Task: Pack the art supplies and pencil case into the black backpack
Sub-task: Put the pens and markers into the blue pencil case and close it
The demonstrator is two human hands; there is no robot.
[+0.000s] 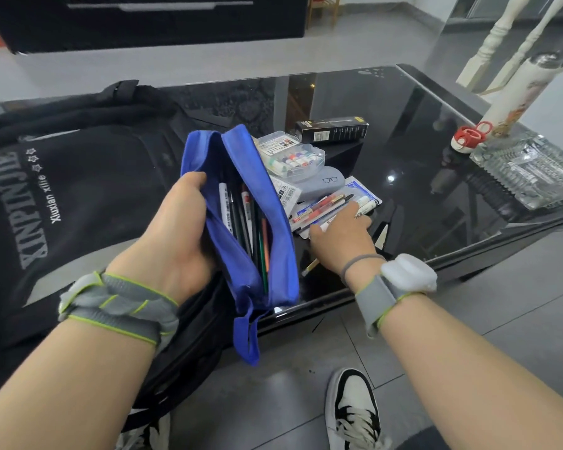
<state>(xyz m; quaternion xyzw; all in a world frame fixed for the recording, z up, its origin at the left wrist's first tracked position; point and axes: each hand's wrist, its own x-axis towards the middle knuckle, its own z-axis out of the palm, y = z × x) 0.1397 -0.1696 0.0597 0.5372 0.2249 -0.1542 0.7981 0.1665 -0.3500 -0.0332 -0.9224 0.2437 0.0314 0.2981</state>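
Glossy black glass is forming the table (436, 151), with the black backpack (88, 177) lying at its left end. Just right of it, the left hand (173, 241) is gripping the open blue pencil case (241, 203), mouth up. Farther right, the right hand (342, 235) is pressing loosely spread fingers onto loose pens (319, 211); gathering them together before lifting should be preventing spills.

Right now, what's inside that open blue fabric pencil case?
The blue fabric pencil case, held open by the left hand, shows several pens and pencils lying lengthwise: black, white, red and orange ones. Anything beneath them is hidden by the fabric sides.
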